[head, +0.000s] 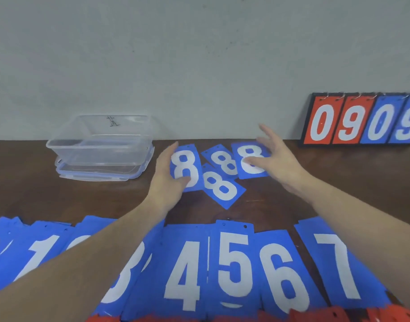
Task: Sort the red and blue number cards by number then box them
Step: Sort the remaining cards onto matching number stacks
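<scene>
We gather the four blue 8 cards (222, 173) right of the clear box (99, 147): left hand (169, 173) pinches the nearest one, right hand (276, 159) spread flat on the farthest, likely to stack.

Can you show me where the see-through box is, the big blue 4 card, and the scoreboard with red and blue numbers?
Clear plastic box (99, 145), head view, on its front wall.
Blue number 4 card (184, 273), head view, on the white digit.
Red and blue flip scoreboard (349, 123), head view, on the red 9.

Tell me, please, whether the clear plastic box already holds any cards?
Empty: the clear plastic box is see-through and shows no cards inside; it sits on its lid.
</scene>
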